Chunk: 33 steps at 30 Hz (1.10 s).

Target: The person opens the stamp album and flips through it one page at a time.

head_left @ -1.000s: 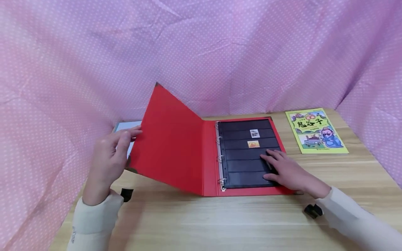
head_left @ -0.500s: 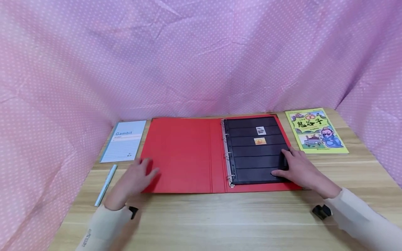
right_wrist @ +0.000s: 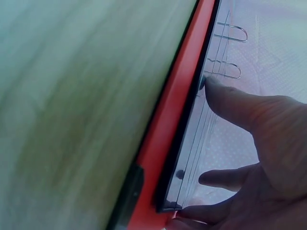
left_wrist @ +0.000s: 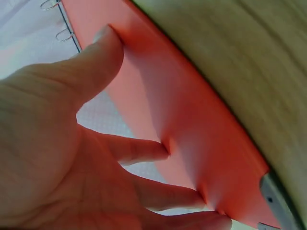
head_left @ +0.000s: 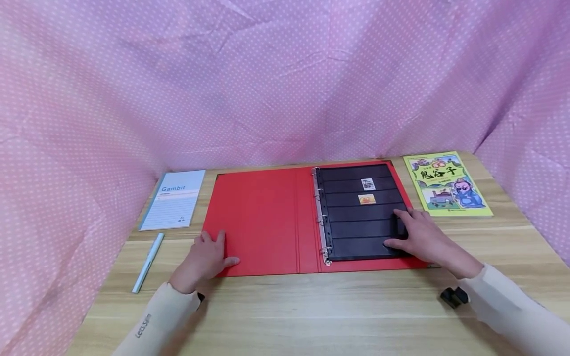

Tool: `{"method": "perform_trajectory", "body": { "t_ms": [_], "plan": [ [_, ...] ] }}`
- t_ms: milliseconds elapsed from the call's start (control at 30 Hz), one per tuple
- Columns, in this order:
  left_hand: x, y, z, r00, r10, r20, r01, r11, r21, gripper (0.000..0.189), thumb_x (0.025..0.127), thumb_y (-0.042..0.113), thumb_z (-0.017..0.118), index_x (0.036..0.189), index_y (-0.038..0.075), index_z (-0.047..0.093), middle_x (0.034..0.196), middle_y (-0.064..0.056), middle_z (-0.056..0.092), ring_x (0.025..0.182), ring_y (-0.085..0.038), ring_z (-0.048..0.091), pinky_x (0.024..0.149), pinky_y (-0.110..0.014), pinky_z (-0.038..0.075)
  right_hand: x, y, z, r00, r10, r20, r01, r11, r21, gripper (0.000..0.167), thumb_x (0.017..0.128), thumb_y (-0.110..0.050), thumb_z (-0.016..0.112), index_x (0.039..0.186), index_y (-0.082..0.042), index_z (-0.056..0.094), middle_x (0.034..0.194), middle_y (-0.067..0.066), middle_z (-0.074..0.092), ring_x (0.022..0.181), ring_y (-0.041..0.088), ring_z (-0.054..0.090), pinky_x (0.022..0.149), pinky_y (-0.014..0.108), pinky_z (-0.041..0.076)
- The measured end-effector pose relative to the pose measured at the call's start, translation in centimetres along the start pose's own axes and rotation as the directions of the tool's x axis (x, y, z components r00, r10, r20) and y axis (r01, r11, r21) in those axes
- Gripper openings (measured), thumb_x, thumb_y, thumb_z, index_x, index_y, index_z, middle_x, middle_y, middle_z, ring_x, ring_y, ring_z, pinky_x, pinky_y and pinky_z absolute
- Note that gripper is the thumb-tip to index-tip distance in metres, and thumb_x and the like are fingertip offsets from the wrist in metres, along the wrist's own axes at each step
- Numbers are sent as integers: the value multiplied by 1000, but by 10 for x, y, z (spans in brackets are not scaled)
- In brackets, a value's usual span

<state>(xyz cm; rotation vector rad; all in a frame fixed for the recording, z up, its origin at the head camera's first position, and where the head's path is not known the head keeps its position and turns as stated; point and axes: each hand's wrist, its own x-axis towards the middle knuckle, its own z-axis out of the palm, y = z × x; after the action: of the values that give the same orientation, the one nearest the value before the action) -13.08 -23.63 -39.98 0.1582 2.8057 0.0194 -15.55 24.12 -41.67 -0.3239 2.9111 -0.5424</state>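
A red ring binder (head_left: 258, 217) lies spread flat on the table, its inner left cover bare. On its right side sits a black stamp page (head_left: 356, 230) with horizontal pocket strips, held by metal rings (head_left: 320, 219). Two small stamps show in the pockets, a grey-white one (head_left: 367, 184) above an orange one (head_left: 367, 199). My left hand (head_left: 206, 258) rests with spread fingertips on the cover's lower left part; the left wrist view shows thumb and fingers touching the red surface. My right hand (head_left: 425, 238) rests with thumb and fingers spread at the page's lower right.
A pale blue notebook (head_left: 172, 200) marked "Gambit" lies left of the binder, with a light blue pen (head_left: 148, 263) in front of it. At the right lies a yellow comic-style book (head_left: 447, 185). A pink dotted cloth (head_left: 285, 84) hangs behind the wooden table (head_left: 320, 316).
The left cover, raised in my left hand a second ago, now lies flat. My left hand let go and came down onto it. The binder and my right hand shifted slightly right.
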Motion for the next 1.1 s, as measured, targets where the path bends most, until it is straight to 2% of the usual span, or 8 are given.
{"method": "perform_trajectory", "body": {
  "t_ms": [200,400,633,733,967,1100],
  "plan": [
    [2,2,3,1000,-9,-2,9,999,39,85,76,43,77,134,-7,38,109,-33,44,97,-44,48,77,-49,52,-2,-5,-10,999,-27,-30,27,999,20,79,84,-40,70,136,10,39,133,40,35,118,53,33,95,65,31],
    [1,2,5,1000,-14,-12,14,998,53,87,75,42,78,135,-7,38,110,-34,44,98,-45,48,78,-49,52,-8,-16,-29,996,-63,-68,65,998,28,64,91,-36,61,135,7,43,131,34,42,118,50,39,94,64,34],
    [0,2,3,1000,-17,-10,17,999,51,88,74,42,78,134,-7,39,109,-33,44,98,-44,48,78,-49,52,-12,-34,-37,997,-72,-20,71,997,-23,64,92,-39,59,136,6,44,139,39,29,126,54,29,99,64,28],
    [-1,2,3,1000,-12,-15,12,998,60,88,74,42,79,134,-7,39,108,-33,44,97,-44,48,77,-49,53,-13,-40,-38,996,-89,-24,88,996,-26,65,92,-39,60,137,4,44,142,37,27,127,54,28,99,64,27],
    [-1,3,2,1000,-5,-15,5,998,61,88,75,43,78,135,-7,38,110,-34,44,99,-45,48,78,-49,52,-15,-54,-44,989,-142,-39,143,990,12,67,92,-49,55,142,-5,42,148,29,23,130,50,27,99,64,28],
    [-2,4,2,1000,-11,-12,11,999,52,89,74,42,78,136,-7,38,112,-34,43,99,-45,47,80,-50,51,-17,-62,-48,985,-171,-27,172,984,53,67,92,-55,50,144,-13,41,152,20,22,131,47,30,98,63,31]
  ]
}}
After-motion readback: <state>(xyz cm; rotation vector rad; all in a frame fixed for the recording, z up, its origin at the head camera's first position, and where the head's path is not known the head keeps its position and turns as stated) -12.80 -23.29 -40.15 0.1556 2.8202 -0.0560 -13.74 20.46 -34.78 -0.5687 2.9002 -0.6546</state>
